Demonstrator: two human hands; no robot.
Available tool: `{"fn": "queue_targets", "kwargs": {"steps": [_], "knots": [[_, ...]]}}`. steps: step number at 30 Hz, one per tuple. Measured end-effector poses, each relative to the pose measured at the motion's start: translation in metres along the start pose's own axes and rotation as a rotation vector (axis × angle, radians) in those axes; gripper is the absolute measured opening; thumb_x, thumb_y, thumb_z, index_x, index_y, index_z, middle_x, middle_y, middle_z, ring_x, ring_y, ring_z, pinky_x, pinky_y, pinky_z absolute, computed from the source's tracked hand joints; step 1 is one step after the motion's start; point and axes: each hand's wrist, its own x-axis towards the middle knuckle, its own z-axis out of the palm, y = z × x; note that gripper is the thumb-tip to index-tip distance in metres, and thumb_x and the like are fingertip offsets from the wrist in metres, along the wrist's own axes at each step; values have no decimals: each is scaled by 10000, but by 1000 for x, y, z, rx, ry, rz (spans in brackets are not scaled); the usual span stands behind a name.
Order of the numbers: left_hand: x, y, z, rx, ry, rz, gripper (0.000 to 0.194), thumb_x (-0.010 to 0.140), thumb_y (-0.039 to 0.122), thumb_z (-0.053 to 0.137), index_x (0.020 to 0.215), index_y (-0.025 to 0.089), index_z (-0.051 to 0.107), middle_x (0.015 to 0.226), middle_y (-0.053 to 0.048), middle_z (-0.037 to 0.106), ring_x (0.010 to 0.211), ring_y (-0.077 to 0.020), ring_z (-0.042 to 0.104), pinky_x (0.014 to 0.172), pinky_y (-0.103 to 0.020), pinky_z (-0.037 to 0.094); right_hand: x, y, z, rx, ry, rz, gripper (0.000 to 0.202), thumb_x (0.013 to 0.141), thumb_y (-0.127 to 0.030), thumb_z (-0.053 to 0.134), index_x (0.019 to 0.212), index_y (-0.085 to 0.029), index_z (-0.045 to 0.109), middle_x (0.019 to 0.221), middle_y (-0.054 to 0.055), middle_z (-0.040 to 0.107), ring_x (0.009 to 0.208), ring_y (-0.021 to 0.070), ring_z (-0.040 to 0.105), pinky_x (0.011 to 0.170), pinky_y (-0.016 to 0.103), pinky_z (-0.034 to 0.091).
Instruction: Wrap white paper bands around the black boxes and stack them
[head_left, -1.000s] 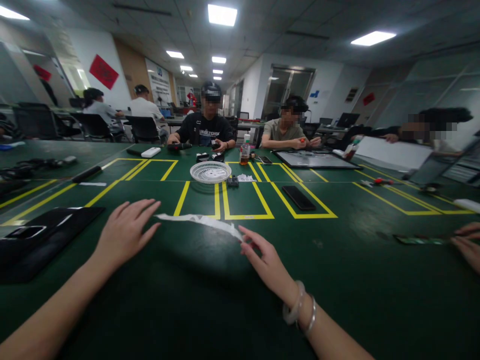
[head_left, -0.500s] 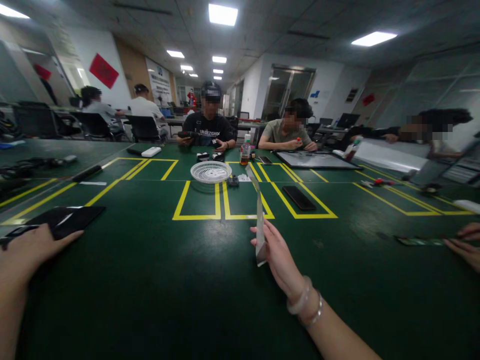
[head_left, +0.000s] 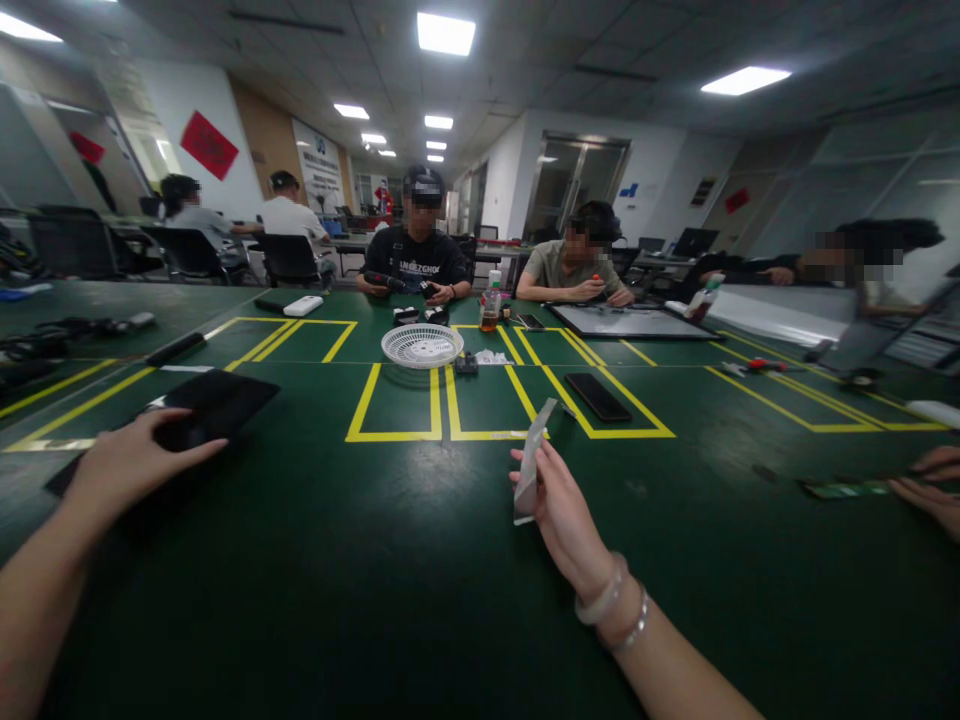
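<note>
My left hand point(head_left: 142, 455) grips a flat, dark, glossy sheet-like object point(head_left: 232, 400) at the left, its thumb and fingers on the near part. The object slants over the green table point(head_left: 360, 600). In the middle, my right hand point(head_left: 559, 490) is closed on a thin greyish strip point(head_left: 531, 470), which stands upright and leans to the right at its top. A small dark piece shows just right of the strip's top; whether it is part of the strip I cannot tell. Bracelets circle my right wrist.
Beyond lie a white round basket point(head_left: 422, 345), a bottle point(head_left: 490, 305), a black phone point(head_left: 598, 396) and a large framed panel point(head_left: 630, 320). People sit across the table. At the right edge, another person's hand point(head_left: 930, 490) touches a green strip point(head_left: 847, 489). Yellow tape marks the tabletop.
My left hand and the dark object have moved right and are more fully in view. The strip in my right hand looks shorter and its top has tipped to the right.
</note>
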Motion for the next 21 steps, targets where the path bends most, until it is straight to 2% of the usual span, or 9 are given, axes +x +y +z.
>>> {"fn": "queue_targets", "kwargs": {"steps": [1,3,6,8,10,13,15,18,21], "knots": [[-5,23,-1,-50,-62,41,820,773,790,560,1266,135,573,1022,-107,641,886,-350,624,769,-433,522,0,0,0,-6,3,4,560,808,-438,726,1308,-253,553,1108,34,713,768,149,668,591,229,544],[-21,71,-1,-168,-89,266,718,810,708,584,1271,158,569,1223,-106,588,1059,-355,580,906,-463,487,-1,-1,1,-21,1,4,559,819,-434,715,1323,-261,546,1133,36,704,781,152,667,587,229,543],[-54,133,2,-263,-122,585,613,722,666,710,1110,194,666,1290,-112,566,1199,-372,506,1107,-592,272,-3,-2,0,-45,-5,-6,581,822,-440,709,1348,-267,534,1152,40,697,804,161,666,594,232,545],[-78,165,2,-293,-178,736,531,701,578,785,1090,233,680,1321,-93,551,1242,-360,482,1145,-634,150,-3,-1,0,-63,-8,-20,616,815,-455,712,1370,-272,517,1159,41,694,814,169,665,592,238,545],[-100,189,2,-319,-234,835,505,676,489,846,1097,265,679,1342,-67,535,1262,-343,471,1157,-640,115,-2,0,-1,-83,-1,-38,654,801,-473,719,1387,-278,503,1166,41,690,820,176,664,585,242,542],[-123,212,3,-350,-292,917,562,613,408,920,1104,284,676,1356,-53,522,1276,-336,460,1165,-635,121,0,2,-1,-99,14,-57,694,783,-496,727,1401,-287,492,1183,39,683,827,179,663,588,247,541],[-130,220,6,-359,-314,953,595,590,381,945,1111,290,673,1372,-57,510,1290,-338,446,1164,-641,117,1,3,-1,-98,11,-69,722,780,-510,725,1418,-286,473,1197,38,678,840,178,664,614,253,548],[-130,224,15,-381,-326,975,667,599,393,949,1183,289,645,1391,-69,498,1303,-342,434,1169,-640,100,1,6,-2,-119,-7,-97,775,785,-532,718,1458,-287,422,1230,44,666,887,187,666,693,280,562],[-128,221,22,-427,-337,958,779,648,419,925,1320,274,557,1396,-88,495,1310,-332,434,1182,-615,113,2,8,-4,-194,-37,-170,735,803,-538,703,1447,-289,450,1256,56,658,941,207,669,808,337,560]]}}
